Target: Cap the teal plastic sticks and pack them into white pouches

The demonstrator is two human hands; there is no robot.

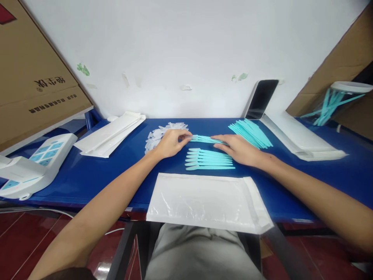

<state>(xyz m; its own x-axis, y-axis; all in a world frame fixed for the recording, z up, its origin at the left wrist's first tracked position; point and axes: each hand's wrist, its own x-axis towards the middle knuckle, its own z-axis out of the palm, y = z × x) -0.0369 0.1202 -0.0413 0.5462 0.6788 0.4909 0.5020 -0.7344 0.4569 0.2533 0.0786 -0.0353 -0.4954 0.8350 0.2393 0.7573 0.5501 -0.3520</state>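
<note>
Several turquoise sticks (204, 139) lie side by side between my hands. My left hand (172, 142) pinches their left tips, where a small translucent piece may be. At their right end my right hand (236, 147) has its fingers closed on the sticks. Just below is a row of turquoise sticks with pale tips (208, 159). Behind my left hand spreads a pile of small translucent caps (159, 134). Beyond my right hand lies a heap of turquoise sticks (251, 133). A clear-fronted white pouch (201, 200) rests at the table's front edge.
White pouches lie at the left (110, 134) and right (305, 136) of the blue table (96, 177). A white sealing device (43, 163) stands far left. A phone (262, 99) leans on the wall. A clear tub of sticks (335, 102) is at the right, near cardboard.
</note>
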